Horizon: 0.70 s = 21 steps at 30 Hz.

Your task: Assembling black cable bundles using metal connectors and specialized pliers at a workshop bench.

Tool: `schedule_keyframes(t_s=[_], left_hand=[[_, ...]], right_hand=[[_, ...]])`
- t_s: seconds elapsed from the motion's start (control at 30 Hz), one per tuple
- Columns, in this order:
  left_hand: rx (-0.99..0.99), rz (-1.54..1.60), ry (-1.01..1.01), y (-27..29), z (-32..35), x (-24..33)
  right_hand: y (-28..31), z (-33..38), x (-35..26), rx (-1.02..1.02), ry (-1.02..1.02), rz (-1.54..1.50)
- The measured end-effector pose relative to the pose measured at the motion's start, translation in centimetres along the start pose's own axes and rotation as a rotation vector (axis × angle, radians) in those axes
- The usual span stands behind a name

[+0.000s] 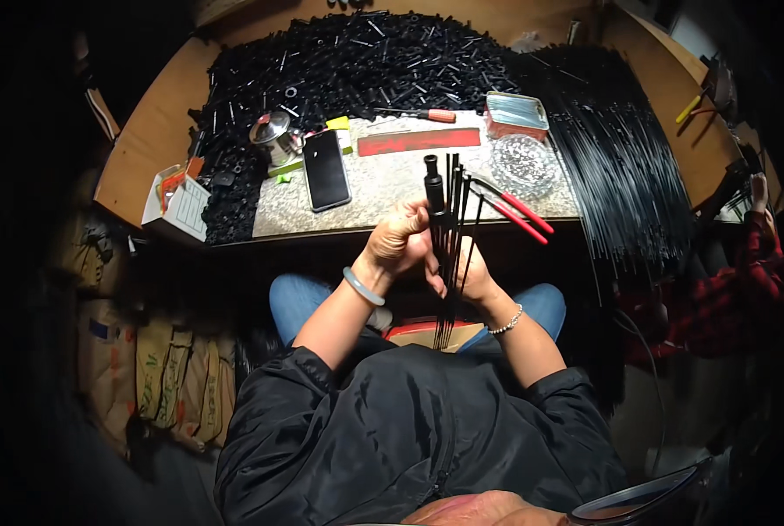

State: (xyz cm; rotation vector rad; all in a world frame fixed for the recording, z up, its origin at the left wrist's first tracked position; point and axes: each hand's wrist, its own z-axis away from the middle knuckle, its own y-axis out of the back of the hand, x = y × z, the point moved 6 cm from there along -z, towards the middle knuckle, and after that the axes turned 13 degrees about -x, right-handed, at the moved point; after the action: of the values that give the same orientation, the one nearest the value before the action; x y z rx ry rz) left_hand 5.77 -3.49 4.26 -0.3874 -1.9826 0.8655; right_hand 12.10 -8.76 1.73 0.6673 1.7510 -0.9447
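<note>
In front of my body, my left hand (399, 238) is closed around a black stepped tubular piece (434, 184), which stands upright above its thumb. Beside that piece rises a bundle of thin black rods (449, 263), their tops fanned slightly apart. My right hand (473, 270) is closed on the rods; its fingers are partly hidden behind them. Just past the right hand, red-handled pliers (521, 213) rest at the worktop's near edge, handles jutting out over it.
Small black tubular parts (365, 66) heap across the back. Long black rods (620, 167) cover the right side. A phone (326, 171), lidded metal pot (274, 140), red strip (418, 142), screwdriver (440, 115), glass dish (523, 164), tin (516, 114) and white carton (177, 206) surround the worktop.
</note>
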Motion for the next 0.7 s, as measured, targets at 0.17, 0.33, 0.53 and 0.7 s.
schedule_keyframes(t_s=[0.17, 0.33, 0.53, 0.7], left_hand=[[-0.014, -0.08, 0.012, 0.1, 0.3, 0.3], [0.276, -0.557, -0.203, -3.5, 3.6, 1.5], [0.425, -1.14, -0.062, -6.4, 2.9, 1.2], [0.612, -1.267, -0.255, -5.1, 2.8, 2.0]], right_hand=[[-0.8, 0.8, -1.0, 0.299, 0.123, 0.118], [-0.4, 1.3, -0.3, 0.545, 0.156, 0.235], [-0.6, 1.9, 0.7, 0.657, 0.245, 0.517], [-2.1, 1.7, -0.6, 0.713, 0.339, 0.509]])
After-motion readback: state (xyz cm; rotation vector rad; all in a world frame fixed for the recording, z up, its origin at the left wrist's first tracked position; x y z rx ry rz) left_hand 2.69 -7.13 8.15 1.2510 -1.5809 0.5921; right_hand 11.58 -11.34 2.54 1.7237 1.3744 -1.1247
